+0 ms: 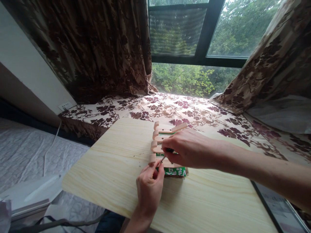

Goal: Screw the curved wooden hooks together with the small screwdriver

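My right hand [181, 147] is closed around the dark handle of a screwdriver [163, 159], whose thin metal shaft slants down to the left. Its tip meets the fingertips of my left hand [150, 181]. Those fingers are pinched at the nearest wooden hook [152, 158]; whatever small thing lies between them is hidden. Several pale wooden hooks with curled left ends and dark screw holes lie in a row across a green box [175, 171] with white lettering. The farthest hook [179, 127] sticks out beyond my right hand, and my knuckles cover the middle ones.
The box stands on a pale wood-grain table [109, 161] with small dark specks left of the hooks. A dark-edged flat panel [274, 204] lies at the right. Behind are a flower-patterned window seat [194, 110] and curtains [109, 48]. A quilted bed [36, 152] is at left.
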The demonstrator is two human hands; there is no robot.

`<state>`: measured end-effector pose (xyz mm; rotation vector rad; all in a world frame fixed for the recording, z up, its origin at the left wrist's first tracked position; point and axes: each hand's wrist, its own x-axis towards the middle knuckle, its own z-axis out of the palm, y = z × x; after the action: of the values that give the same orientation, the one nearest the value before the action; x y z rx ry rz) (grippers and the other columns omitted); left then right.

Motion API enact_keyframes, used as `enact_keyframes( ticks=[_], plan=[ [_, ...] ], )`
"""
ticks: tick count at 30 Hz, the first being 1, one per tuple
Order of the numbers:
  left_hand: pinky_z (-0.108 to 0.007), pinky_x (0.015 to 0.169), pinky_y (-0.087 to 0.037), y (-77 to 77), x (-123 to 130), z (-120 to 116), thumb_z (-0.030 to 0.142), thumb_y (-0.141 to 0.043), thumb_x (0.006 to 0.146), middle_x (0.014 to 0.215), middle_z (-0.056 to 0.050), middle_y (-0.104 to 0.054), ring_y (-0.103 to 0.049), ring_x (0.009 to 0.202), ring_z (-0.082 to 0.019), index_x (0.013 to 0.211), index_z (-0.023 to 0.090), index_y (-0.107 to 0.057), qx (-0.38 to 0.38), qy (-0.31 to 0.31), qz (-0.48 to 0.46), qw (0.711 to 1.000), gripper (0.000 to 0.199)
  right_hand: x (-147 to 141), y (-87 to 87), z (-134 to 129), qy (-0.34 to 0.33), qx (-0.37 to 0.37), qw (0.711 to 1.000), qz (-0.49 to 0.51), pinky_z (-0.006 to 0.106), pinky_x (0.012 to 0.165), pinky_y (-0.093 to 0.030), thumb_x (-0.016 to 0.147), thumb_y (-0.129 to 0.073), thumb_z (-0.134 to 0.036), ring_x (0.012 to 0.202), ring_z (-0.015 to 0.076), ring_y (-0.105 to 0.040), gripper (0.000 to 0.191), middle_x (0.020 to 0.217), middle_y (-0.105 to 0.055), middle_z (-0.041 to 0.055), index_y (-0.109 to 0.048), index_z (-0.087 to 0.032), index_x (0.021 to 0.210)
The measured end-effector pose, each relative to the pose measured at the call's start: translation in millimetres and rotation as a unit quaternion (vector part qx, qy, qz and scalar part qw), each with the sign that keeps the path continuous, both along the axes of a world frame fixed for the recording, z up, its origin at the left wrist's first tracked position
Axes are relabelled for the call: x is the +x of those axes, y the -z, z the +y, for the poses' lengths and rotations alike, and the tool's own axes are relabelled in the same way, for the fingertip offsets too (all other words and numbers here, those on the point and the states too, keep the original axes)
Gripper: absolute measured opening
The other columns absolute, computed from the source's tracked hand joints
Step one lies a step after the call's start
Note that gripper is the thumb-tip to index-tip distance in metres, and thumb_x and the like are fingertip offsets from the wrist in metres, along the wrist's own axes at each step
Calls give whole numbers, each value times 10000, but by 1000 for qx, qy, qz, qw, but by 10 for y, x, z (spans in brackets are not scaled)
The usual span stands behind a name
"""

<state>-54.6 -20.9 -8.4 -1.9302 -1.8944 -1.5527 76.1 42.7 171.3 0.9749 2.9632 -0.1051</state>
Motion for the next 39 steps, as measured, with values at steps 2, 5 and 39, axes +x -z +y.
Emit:
enact_keyframes(
  ticks=[2, 5, 39],
  plan=[
    [-222, 524, -480, -17, 0, -21, 321, -525, 903, 514, 29, -590, -584, 470, -129, 988, 139, -711, -8, -1, 16, 1000, 274, 4, 8, 8, -4, 0, 1000, 8, 254, 489, -197, 783, -505, -145, 481, 80, -257, 135, 549, -448, -27, -580, -161, 672],
    [-230, 490, -448, -46, -2, -47, 326, -503, 911, 454, 52, -509, -551, 446, -137, 1062, 102, -690, -16, 0, 46, 999, 329, 11, 14, 11, 4, 1, 1000, 8, 250, 490, -203, 775, -506, -143, 491, 83, -290, 118, 556, -464, -21, -583, -161, 688],
    [-251, 537, -482, -56, 24, 27, 263, -484, 921, 642, -40, -724, -644, 516, -168, 853, 182, -725, 27, -11, 55, 998, 264, -100, -48, 95, -98, 17, 994, -46, 280, 477, -177, 790, -504, -124, 467, 95, -242, 144, 583, -548, 5, -645, -149, 785]
  ],
)
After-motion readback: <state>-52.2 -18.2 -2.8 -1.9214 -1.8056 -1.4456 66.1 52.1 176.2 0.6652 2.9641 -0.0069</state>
